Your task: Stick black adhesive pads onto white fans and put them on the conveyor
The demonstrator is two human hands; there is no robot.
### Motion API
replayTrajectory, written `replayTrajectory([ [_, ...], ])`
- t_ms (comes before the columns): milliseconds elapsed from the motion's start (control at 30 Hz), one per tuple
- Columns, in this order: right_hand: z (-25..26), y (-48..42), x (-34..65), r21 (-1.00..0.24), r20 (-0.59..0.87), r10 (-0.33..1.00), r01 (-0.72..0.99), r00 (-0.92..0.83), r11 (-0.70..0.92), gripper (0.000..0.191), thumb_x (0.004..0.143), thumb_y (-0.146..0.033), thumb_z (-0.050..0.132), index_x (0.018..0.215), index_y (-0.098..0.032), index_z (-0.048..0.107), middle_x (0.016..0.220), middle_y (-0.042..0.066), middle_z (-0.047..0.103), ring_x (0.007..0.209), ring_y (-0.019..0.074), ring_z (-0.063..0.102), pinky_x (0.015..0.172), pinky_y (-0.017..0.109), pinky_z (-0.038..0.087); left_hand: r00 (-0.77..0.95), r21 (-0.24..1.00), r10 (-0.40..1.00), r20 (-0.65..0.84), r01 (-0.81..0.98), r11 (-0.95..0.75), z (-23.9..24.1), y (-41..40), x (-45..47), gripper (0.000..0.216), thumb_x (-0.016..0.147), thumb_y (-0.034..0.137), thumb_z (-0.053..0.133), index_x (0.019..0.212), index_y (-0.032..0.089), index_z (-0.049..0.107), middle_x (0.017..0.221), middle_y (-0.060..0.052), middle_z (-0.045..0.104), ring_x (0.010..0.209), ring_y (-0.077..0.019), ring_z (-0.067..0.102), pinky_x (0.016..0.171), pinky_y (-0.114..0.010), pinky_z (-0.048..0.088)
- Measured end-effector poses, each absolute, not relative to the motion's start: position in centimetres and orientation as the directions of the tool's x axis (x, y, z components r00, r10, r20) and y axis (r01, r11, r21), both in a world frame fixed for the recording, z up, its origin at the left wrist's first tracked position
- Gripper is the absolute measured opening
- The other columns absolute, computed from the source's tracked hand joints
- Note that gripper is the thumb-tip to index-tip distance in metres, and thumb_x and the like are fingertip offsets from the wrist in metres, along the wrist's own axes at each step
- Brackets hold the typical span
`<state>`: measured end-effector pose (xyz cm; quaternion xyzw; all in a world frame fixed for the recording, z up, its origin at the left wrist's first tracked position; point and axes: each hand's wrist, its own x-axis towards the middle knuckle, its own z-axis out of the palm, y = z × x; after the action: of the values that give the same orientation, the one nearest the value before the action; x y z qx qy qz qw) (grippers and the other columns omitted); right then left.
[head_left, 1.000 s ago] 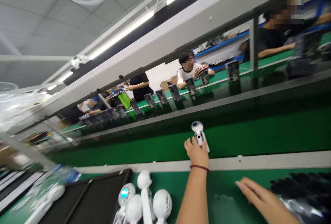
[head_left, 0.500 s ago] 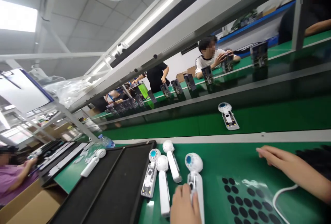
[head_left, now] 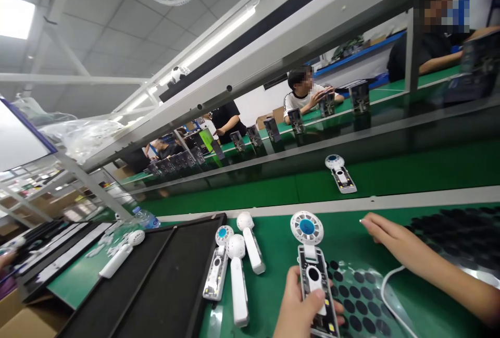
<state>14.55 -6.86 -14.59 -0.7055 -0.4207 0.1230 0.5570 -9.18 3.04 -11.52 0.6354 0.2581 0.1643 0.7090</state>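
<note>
My left hand [head_left: 302, 307] grips a white handheld fan [head_left: 313, 270] with an open back and a blue hub, held upright over the green bench near the bottom middle. My right hand [head_left: 385, 231] reaches in from the right with loose fingers, holding nothing, beside sheets of black round pads [head_left: 363, 301]. A second open-backed fan [head_left: 339, 174] lies alone on the green conveyor belt beyond the grey rail. Three more white fans [head_left: 234, 265] lie to the left of the held one.
A black tray [head_left: 156, 286] lies at the lower left, another white fan [head_left: 119, 257] beside it. A white cable [head_left: 386, 288] curls by my right arm. Across the belt, other people work at a bench with several dark boxes [head_left: 271, 128]. A steel shelf frame [head_left: 250, 62] runs overhead.
My left hand left one fan on the belt, drew back to the bench and picked up another fan, now lifted with its open back showing. My right hand stayed near the pads.
</note>
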Motion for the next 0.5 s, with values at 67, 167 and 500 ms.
replayTrajectory([
  [67,-13.6,-7.3,13.0,-0.902,0.293,0.745,0.432,0.599,0.007,0.040,0.091,-0.053,0.024,0.069,-0.022,0.036,0.065,-0.003,0.036,0.063,0.0152,0.041,0.063,0.028,0.035,0.837,0.979,0.537,-0.102,-0.010,0.202,-11.0,2.4,-7.9,0.083,0.050,0.055,0.074,0.110,0.021,0.027,0.100,-0.008,0.055,0.075,-0.0171,0.061,0.060,-0.027,0.047],
  [167,-12.4,-8.0,11.0,-0.916,0.269,0.766,0.400,0.584,0.016,0.038,0.089,-0.054,0.030,0.072,-0.023,0.042,0.071,-0.002,0.046,0.068,0.0168,0.046,0.064,0.026,0.039,0.849,0.956,0.519,-0.094,-0.069,0.286,-9.7,2.0,-6.1,0.099,0.047,0.051,0.079,0.119,0.020,0.018,0.088,-0.006,0.058,0.061,-0.0160,0.061,0.052,-0.024,0.044],
  [500,-10.2,-7.9,8.2,-0.978,0.074,0.935,0.208,0.346,0.000,0.039,0.084,-0.057,0.042,0.073,-0.022,0.056,0.076,0.001,0.060,0.077,0.0197,0.055,0.072,0.028,0.039,0.882,0.863,0.449,-0.139,-0.114,0.491,-9.9,3.0,-4.9,0.070,0.069,0.047,0.064,0.121,0.021,0.025,0.080,-0.006,0.065,0.058,-0.0184,0.063,0.054,-0.026,0.045],
])
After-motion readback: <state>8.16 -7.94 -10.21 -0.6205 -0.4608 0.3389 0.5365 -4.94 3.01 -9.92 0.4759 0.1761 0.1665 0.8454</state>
